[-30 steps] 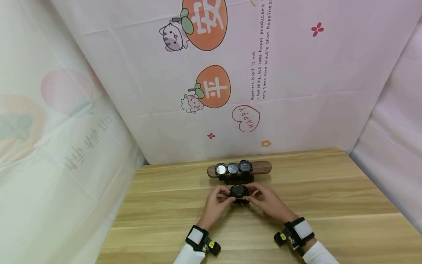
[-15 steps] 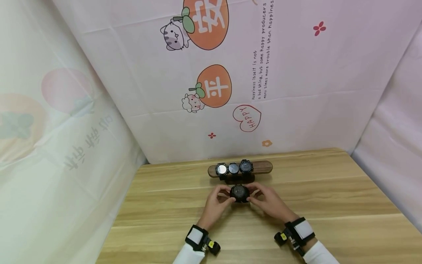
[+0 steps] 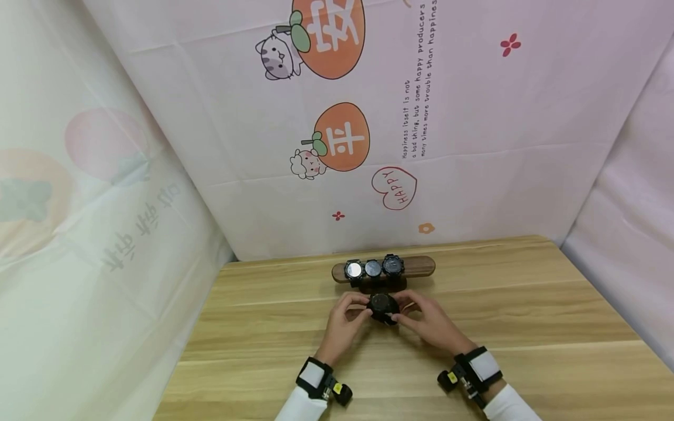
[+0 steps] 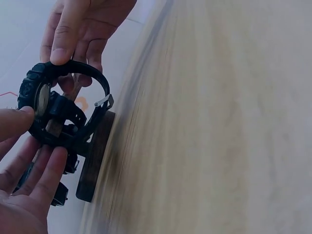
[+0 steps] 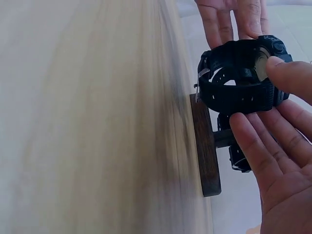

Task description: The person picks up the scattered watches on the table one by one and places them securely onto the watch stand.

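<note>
A black wristwatch (image 3: 382, 305) is held between both hands above the wooden table, just in front of a watch stand (image 3: 418, 266). My left hand (image 3: 343, 329) pinches the left side of its case, thumb near and fingers beyond. From the other side my right hand (image 3: 434, 325) grips it in the same way. In the left wrist view the strap (image 4: 97, 73) forms a closed loop with a silver buckle (image 4: 104, 101). Both thumbs press close to the case back, as the right wrist view shows with the thumb (image 5: 285, 73) there.
Three watches sit side by side on the stand's bar: one with a bright face (image 3: 354, 269), a smaller one (image 3: 372, 268) and a chunky black one (image 3: 392, 265). The stand's dark base (image 5: 207, 151) rests on the table (image 3: 263, 327). A printed white cloth (image 3: 463, 193) hangs behind.
The watch has tipped toward me and back again between the two hands, now turned slightly to one side. The left thumb has shifted up a little. The stand and its watches have stayed put.
</note>
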Demonstrator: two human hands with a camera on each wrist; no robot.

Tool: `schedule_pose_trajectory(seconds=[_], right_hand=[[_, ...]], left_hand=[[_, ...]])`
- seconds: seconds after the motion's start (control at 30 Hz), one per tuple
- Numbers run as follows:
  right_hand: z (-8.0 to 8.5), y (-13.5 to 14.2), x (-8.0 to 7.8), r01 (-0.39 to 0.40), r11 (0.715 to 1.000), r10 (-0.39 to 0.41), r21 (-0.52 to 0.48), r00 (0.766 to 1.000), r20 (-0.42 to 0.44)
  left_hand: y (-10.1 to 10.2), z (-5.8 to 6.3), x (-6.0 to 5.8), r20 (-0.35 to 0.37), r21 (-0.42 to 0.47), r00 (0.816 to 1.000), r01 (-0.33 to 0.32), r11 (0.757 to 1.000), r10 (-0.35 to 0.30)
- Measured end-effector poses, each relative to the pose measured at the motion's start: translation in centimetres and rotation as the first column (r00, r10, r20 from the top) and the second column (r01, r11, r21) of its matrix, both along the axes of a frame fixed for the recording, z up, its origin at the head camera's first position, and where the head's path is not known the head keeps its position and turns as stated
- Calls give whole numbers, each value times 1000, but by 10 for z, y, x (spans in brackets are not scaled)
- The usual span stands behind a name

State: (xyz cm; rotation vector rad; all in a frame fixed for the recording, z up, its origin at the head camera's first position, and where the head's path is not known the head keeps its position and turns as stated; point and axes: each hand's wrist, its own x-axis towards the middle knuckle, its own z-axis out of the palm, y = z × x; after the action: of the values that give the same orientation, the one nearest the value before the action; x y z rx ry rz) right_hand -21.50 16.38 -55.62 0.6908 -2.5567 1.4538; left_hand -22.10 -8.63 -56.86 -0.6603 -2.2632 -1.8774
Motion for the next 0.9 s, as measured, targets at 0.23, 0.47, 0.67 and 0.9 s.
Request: schedule_pose_trajectory(seconds=[0.23, 0.47, 0.67, 0.9], right_hand=[[-1, 0, 0, 13, 1000, -13, -9, 1000, 2], [2, -2, 2, 27, 999, -27, -18, 1000, 2], [0, -4, 1, 28, 999, -28, -38, 1000, 8], [3, -6, 3, 24, 996, -20, -81, 999, 49]], left_hand=[[1, 0, 0, -17, 40, 999, 28, 999, -28], [2, 2, 1, 19, 55, 999, 41, 998, -42], [5, 4, 2, 19, 48, 999, 49, 998, -50], [10, 6, 4, 1, 18, 999, 48, 999, -48]])
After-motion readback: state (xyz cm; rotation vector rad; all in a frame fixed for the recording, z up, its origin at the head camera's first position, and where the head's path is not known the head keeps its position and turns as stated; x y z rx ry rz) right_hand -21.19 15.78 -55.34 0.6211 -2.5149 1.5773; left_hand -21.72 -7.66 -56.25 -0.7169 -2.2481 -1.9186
